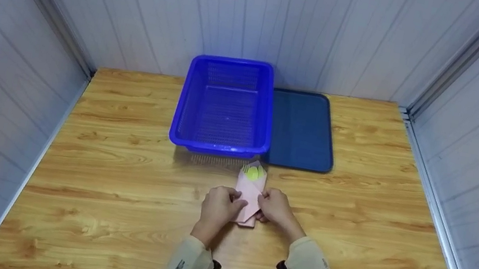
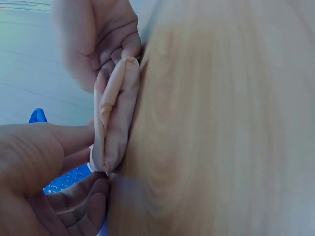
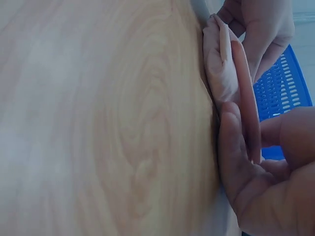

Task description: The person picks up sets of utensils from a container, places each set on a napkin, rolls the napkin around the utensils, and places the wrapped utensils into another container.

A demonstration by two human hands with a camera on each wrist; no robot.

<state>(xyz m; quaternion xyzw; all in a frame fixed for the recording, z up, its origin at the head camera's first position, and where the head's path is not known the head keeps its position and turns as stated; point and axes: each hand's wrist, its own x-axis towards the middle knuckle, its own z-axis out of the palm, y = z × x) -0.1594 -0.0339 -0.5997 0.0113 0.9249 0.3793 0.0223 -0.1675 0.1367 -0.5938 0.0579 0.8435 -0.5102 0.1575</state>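
Observation:
A pink napkin, folded into a narrow pouch, lies on the table in front of the blue basket. Yellow-green cutlery, with a fork and a spoon among it, pokes out of the pouch's far end; the lower parts are hidden inside. My left hand pinches the pouch's left edge, thumb on top. On the opposite edge my right hand grips the napkin between thumb and fingers. Thick rolled layers show at the near end of the napkin in the left wrist view.
Behind the napkin stands a deep blue plastic basket with perforated sides. A flat dark-blue tray lies to its right, close against the basket. White panel walls enclose the wooden table at the back and both sides.

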